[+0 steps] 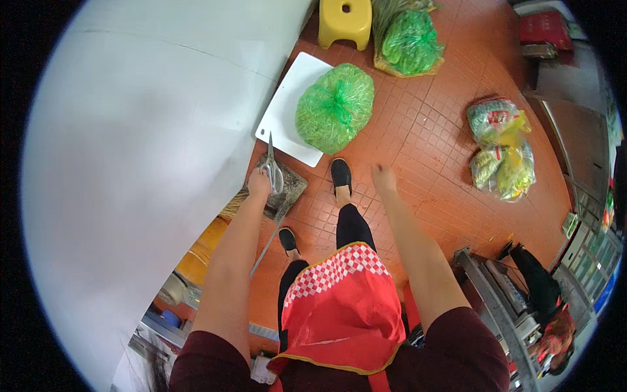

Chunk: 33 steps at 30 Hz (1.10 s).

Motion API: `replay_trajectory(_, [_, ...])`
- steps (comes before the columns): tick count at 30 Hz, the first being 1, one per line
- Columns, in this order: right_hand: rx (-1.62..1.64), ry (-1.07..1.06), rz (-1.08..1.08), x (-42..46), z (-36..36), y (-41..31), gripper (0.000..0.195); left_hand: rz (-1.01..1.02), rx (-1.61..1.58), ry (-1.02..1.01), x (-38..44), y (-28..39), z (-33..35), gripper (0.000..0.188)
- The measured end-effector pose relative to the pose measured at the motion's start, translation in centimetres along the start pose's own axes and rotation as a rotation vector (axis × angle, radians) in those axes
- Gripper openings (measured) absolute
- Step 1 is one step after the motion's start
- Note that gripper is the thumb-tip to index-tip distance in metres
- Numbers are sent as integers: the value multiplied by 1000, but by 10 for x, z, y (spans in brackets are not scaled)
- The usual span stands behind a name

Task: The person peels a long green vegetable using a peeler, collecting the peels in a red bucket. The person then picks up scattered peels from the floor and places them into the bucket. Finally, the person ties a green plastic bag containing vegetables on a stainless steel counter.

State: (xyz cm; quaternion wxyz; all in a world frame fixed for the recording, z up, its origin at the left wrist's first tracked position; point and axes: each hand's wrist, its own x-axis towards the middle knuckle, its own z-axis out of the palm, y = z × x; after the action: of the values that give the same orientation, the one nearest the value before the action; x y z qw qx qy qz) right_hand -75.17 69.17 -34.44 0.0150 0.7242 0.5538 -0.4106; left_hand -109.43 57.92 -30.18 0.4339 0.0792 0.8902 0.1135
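My left hand is closed on a pair of scissors with pale grey handles, its blades pointing away from me. Beyond the blades a white plastic board lies on the floor. Partly on that board rests a full green plastic bag, knotted on top, with light green contents showing through. My right hand hangs over the tiled floor to the right of my shoe, apart from the bag; its fingers look curled, and no object shows in it.
A white wall or panel rises at left. Ahead are a yellow stool and another green bag. Bagged vegetables lie at right. A stone-like slab is near my left hand. Another person is beyond a metal frame.
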Motion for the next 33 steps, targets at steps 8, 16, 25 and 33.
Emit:
replay_trajectory(8, [108,2,-208,140,30,-142,34,-68,-510,-192,100,27,68,31])
replay_trajectory(16, [-132,-321,-201,156,61,-131,46,-85,-422,-195,96,-6,92,37])
replay_trajectory(25, [-87,-387,-406,42,-13,-166,35,152,-460,-291,-90,-14,70,27])
replay_trajectory(33, [32,-714,-506,-172,-148,-218,23,572,-383,178,-280,14,-37,30])
